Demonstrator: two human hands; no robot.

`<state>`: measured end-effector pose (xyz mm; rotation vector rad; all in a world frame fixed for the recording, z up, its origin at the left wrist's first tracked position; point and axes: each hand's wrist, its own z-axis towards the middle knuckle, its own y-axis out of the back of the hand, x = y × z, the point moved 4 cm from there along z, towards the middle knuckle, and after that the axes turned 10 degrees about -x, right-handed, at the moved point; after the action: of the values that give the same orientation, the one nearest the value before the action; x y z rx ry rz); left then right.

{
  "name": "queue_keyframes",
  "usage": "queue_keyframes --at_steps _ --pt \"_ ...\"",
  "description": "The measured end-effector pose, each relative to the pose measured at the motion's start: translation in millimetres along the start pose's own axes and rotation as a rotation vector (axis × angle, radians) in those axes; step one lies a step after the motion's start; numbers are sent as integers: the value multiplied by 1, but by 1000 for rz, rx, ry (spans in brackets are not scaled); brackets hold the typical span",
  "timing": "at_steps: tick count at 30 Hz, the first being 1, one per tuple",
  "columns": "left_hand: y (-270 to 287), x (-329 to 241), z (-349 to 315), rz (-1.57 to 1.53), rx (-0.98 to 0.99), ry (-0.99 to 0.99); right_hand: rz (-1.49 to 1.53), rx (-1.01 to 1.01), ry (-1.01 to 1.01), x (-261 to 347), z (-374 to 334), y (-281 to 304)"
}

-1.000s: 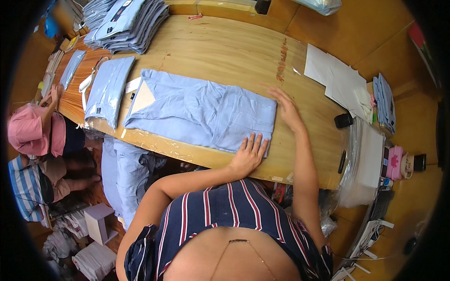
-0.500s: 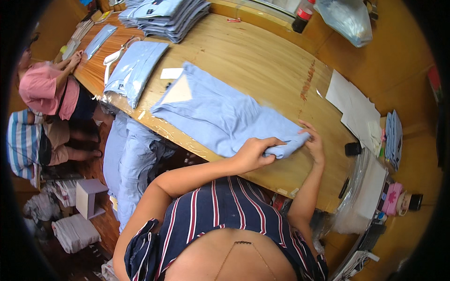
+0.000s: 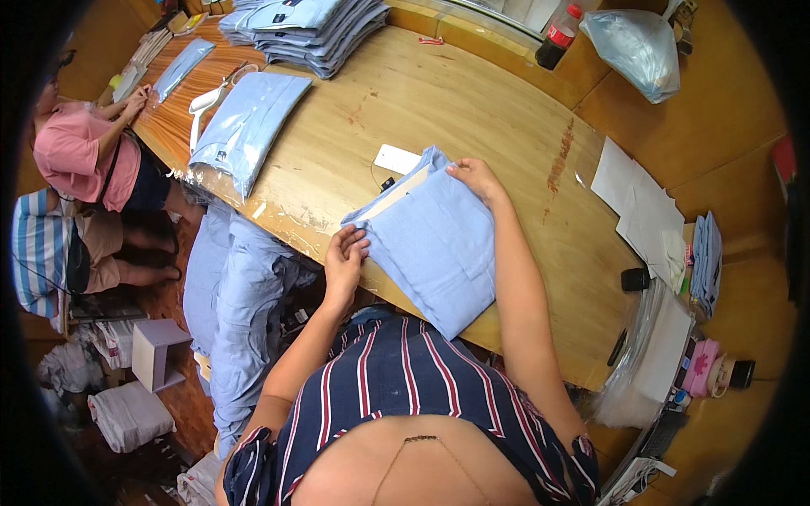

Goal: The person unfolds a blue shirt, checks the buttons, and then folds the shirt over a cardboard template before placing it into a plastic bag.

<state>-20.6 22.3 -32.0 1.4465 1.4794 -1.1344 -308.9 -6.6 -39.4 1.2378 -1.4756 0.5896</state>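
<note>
A light blue shirt (image 3: 434,249) lies folded into a compact block at the table's near edge, its lower corner hanging over toward me. Pale card (image 3: 396,196) shows along its far-left edge. A white tag (image 3: 396,158) and a small dark label (image 3: 387,183) lie just beyond that edge. My left hand (image 3: 344,263) is closed on the shirt's left corner, fingers curled at the edge. At the far right corner, my right hand (image 3: 477,179) pinches the cloth between thumb and fingers.
Left on the table (image 3: 489,110) are a bagged blue shirt (image 3: 253,118), a white tape dispenser (image 3: 207,101) and a shirt stack (image 3: 308,34). White sheets (image 3: 637,198) lie right. Blue garments (image 3: 245,312) hang below the edge. A co-worker in pink (image 3: 89,156) stands far left.
The shirt's lower part has been folded over, making it shorter, and the shirt has shifted right. My left hand moved left to its corner; my right hand moved up and left to the far corner.
</note>
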Motion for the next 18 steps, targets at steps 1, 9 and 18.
queue_keyframes --at_steps 1,9,18 --pt "0 0 1 14 10 4 5 -40 -16 -1 -2 3" --pt "-96 -21 75 238 523 -113 444 -423 -103 -68 -68 70" --pt "-140 -26 85 805 659 -521 530 -267 -110 -63 -126 78"
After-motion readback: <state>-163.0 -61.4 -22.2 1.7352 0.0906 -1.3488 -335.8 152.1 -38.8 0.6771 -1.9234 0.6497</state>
